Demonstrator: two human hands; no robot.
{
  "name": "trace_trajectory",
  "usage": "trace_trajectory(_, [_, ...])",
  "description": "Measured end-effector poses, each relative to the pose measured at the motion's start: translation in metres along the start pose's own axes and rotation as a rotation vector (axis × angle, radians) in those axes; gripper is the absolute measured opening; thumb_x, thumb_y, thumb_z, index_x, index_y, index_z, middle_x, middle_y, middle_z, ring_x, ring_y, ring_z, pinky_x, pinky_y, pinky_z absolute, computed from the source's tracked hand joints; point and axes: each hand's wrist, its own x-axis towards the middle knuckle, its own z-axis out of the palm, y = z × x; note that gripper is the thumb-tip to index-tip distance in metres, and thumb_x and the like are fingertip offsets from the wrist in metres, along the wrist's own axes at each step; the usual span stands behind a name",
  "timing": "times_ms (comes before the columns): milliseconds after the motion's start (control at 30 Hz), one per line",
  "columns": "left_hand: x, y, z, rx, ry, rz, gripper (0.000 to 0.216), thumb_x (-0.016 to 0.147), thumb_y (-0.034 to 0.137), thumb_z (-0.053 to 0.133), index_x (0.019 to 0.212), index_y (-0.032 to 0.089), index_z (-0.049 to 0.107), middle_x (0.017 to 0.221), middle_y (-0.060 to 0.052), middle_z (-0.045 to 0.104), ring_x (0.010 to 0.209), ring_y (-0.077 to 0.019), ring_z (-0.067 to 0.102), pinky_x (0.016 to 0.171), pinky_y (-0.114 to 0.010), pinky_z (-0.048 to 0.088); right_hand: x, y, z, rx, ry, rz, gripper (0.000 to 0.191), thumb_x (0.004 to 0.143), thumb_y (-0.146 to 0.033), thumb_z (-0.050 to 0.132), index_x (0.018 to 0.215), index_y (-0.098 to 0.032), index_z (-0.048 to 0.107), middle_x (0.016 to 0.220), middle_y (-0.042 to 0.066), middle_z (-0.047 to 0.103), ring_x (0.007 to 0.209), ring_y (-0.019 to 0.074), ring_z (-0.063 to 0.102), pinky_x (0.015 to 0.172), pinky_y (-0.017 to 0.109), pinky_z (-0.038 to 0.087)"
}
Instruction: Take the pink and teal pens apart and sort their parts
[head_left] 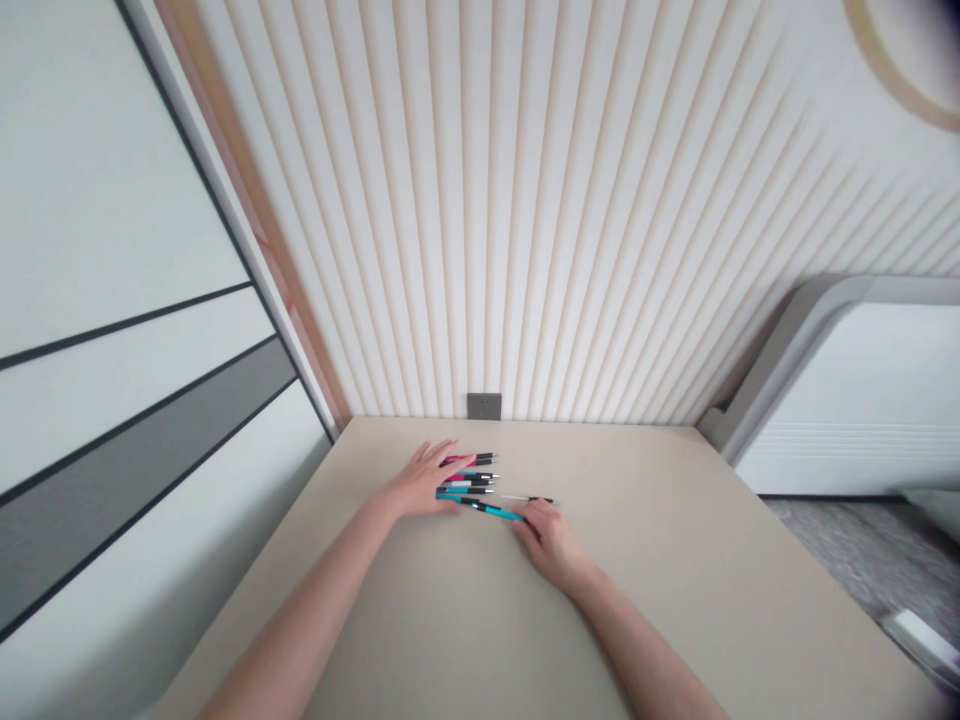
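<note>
Several pens (480, 478) with red, white, black and blue bodies lie side by side on the beige tabletop (450, 620), their tips pointing right. Over their left ends rests my left hand (427, 485), fingers spread and stretched out. A bright blue pen (498, 512) slants from the lower edge of the group towards my right hand (550, 540), whose fingers are closed on its right end. Just above that hand lies a white and black pen (529, 498), apart from the group. My left palm and fingers hide the left ends of some pens.
A ribbed cream wall (480, 220) with a dark socket (484, 406) rises behind the table. On the left stands a white and grey cabinet (112, 380). To the right are a grey-framed white headboard (855, 390) and a grey floor (817, 540).
</note>
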Motion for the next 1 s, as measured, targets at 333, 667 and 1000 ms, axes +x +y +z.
trace_trajectory(333, [0.012,0.000,0.008,-0.071,0.014,0.112,0.055,0.092,0.046,0.052,0.143,0.028,0.041,0.141,-0.009,0.049,0.129,-0.0262,0.044,0.109,-0.041,0.033,0.002,0.001,0.000,0.008,-0.029,-0.003,0.024,0.098,-0.030,0.043,0.100,-0.021,0.065,0.089,0.006,0.066,0.087,0.0200,0.059,0.080,0.031,0.044])
trace_trajectory(667, [0.025,-0.019,0.023,0.009,-0.013,0.050,0.052,0.095,0.052,0.042,0.141,0.027,0.043,0.143,-0.008,0.048,0.130,-0.0253,0.044,0.110,-0.041,0.032,0.004,0.000,-0.003,-0.045,-0.029,-0.020,0.019,0.097,-0.027,0.047,0.096,-0.021,0.065,0.087,0.005,0.066,0.084,0.0182,0.057,0.079,0.029,0.042])
trace_trajectory(1000, [0.038,-0.030,0.035,0.028,0.113,-0.124,0.051,0.092,0.050,0.044,0.134,0.021,0.053,0.139,-0.012,0.052,0.127,-0.0297,0.049,0.108,-0.046,0.036,0.009,0.002,-0.009,0.112,0.033,0.022,0.021,0.095,-0.023,0.046,0.104,-0.022,0.066,0.093,0.004,0.069,0.087,0.0170,0.061,0.081,0.025,0.044])
